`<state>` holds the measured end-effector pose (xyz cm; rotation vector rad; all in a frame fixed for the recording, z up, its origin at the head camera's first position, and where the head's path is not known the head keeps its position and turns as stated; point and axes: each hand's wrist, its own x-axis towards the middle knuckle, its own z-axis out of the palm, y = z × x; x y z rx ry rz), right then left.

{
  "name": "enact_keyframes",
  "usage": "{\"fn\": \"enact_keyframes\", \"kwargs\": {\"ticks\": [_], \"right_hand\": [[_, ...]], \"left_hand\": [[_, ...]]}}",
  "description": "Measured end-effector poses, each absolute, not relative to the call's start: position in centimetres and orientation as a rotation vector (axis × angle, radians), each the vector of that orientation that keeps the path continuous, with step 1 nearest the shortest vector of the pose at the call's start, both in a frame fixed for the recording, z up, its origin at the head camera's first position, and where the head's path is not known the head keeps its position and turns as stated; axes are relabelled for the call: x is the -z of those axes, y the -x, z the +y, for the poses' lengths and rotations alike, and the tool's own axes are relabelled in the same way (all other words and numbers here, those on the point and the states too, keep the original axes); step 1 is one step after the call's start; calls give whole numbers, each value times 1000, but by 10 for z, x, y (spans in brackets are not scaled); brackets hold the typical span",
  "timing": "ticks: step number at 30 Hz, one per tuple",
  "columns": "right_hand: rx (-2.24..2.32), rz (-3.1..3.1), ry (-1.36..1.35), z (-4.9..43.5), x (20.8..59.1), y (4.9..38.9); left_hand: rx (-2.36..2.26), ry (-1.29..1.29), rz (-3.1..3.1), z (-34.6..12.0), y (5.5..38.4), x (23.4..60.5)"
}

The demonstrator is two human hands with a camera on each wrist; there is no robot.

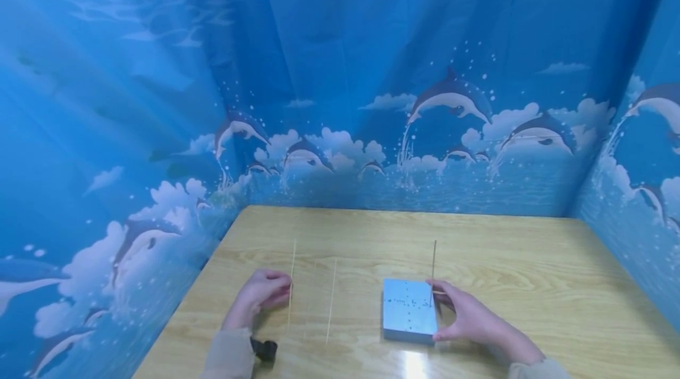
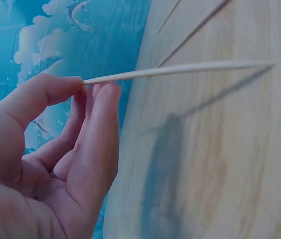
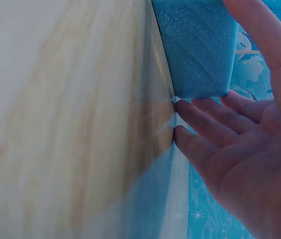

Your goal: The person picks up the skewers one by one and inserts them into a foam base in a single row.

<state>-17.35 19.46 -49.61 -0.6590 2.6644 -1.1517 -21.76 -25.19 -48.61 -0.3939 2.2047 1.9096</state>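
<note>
On the wood-grained surface, a pale-blue, square, foam-like block sits between the right hand's spread thumb and fingers; a thin dark stick rises beside them (seating unconfirmed). The left hand pinches a slender pale wooden stick. Step judged: readying this stick; next move likely calls for a steadied block and careful aim.

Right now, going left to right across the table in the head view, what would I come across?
The left hand, the thin stick it pinches, a second stick, the blue block, the right hand.
</note>
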Motion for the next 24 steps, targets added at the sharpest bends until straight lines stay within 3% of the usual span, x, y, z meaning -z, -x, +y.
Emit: {"fn": "enact_keyframes", "kwargs": {"ticks": [11, 24], "right_hand": [[1152, 2671, 656, 195, 497, 175], [1149, 2673, 650, 195, 498, 173]], "left_hand": [[-2007, 125, 2136, -237, 220, 468], [-2060, -152, 2077, -174, 210, 434]]}}
